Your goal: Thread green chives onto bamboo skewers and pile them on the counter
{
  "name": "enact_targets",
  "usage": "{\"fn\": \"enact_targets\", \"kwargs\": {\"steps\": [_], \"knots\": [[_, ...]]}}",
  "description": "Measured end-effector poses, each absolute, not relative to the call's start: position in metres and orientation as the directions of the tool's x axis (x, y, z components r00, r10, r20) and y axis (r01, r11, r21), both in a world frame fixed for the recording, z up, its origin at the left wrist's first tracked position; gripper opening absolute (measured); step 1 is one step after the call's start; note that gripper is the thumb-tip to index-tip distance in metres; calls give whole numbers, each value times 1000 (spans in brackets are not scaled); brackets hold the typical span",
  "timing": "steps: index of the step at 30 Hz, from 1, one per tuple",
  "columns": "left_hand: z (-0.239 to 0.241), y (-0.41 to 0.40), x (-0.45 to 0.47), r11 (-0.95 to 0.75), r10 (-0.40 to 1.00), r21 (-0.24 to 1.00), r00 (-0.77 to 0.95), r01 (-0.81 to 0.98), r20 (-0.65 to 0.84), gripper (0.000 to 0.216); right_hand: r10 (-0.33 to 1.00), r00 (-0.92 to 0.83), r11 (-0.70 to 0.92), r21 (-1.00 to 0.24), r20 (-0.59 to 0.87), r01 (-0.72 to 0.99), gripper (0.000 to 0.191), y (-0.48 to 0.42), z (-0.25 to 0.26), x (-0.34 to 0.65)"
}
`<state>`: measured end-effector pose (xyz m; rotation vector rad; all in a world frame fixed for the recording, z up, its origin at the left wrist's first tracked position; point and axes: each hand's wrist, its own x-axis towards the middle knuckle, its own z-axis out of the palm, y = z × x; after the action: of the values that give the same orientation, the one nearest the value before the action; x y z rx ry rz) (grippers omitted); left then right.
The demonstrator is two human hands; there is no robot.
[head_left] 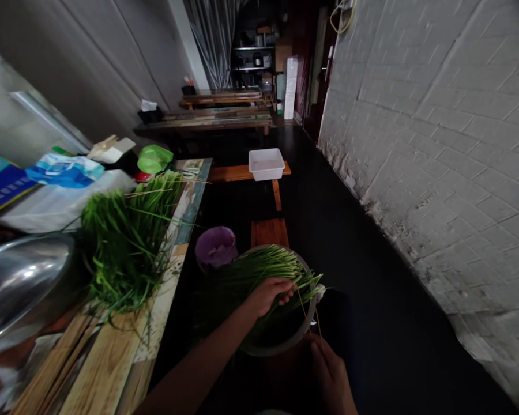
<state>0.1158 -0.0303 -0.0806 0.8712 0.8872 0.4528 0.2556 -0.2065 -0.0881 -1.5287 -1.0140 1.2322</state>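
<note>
A large round tub (303, 334) stands low in front of me, with a thick bundle of long green chives (268, 259) lying across it. My left hand (270, 295) is over the tub beside the cut stalk ends, its fingers pinched on a thin tan strand (302, 304). Below the tub's right rim, my right hand (331, 372) is closed on another thin tan strand (319, 325). Whether the two strands are one piece, I cannot tell. Its fingertips are partly in shadow.
On the left table (108, 363) lies a heap of chives (130, 236) with thin sticks poking out, beside a big steel bowl (26, 282). A purple-lined bin (216, 246) stands behind the tub. A white basin (266, 164) rests on a wooden bench (229, 173). A brick wall (436, 144) runs along the right.
</note>
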Motion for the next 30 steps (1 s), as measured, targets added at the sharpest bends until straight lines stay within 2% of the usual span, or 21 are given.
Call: {"fn": "enact_targets", "kwargs": {"steps": [8,18,23,25,27,29,30], "knots": [[-84,-29,112,566,708,823,541,-52,-453,36,958,162,-252,-964,-235,89,41,-207,-93,252],[-79,-28,111,528,703,849,556,11,-444,35,961,121,-259,-962,-247,87,40,-209,-91,246],[-82,-30,111,441,729,891,535,109,-427,36,945,197,-277,-960,-262,53,40,-212,-92,242],[-87,-38,112,419,693,889,567,186,-445,36,938,229,-276,-960,-261,35,40,-210,-97,239],[-98,-49,114,391,592,874,648,288,-479,33,934,251,-265,-964,-255,7,40,-205,-106,236],[-114,-58,117,305,510,878,716,368,-477,28,925,272,-266,-963,-265,-33,40,-200,-119,235],[-123,-60,119,243,518,888,722,390,-459,25,914,289,-280,-958,-284,-55,40,-198,-127,235]]}}
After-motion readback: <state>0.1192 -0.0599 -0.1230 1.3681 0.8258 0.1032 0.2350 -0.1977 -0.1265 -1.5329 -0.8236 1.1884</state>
